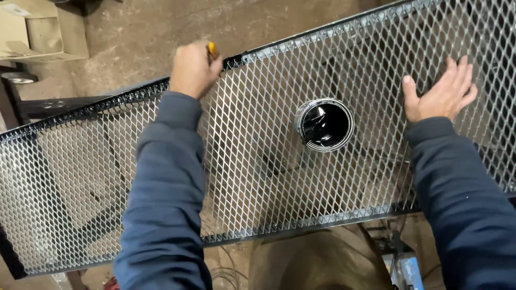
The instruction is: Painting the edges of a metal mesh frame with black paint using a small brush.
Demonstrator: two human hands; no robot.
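A long panel of silver expanded-metal mesh in a black frame lies slanted across the view. My left hand is closed around a yellow-handled tool at the panel's far black edge; the tool's tip is hidden by my fist. My right hand rests flat on the mesh at the right, fingers spread and holding nothing. An open round can of black paint stands on the mesh between my two hands.
A cardboard box sits on the concrete floor at the top left, with a small wheel below it. Black frame parts show under the mesh. Cables and a blue object lie near the bottom edge.
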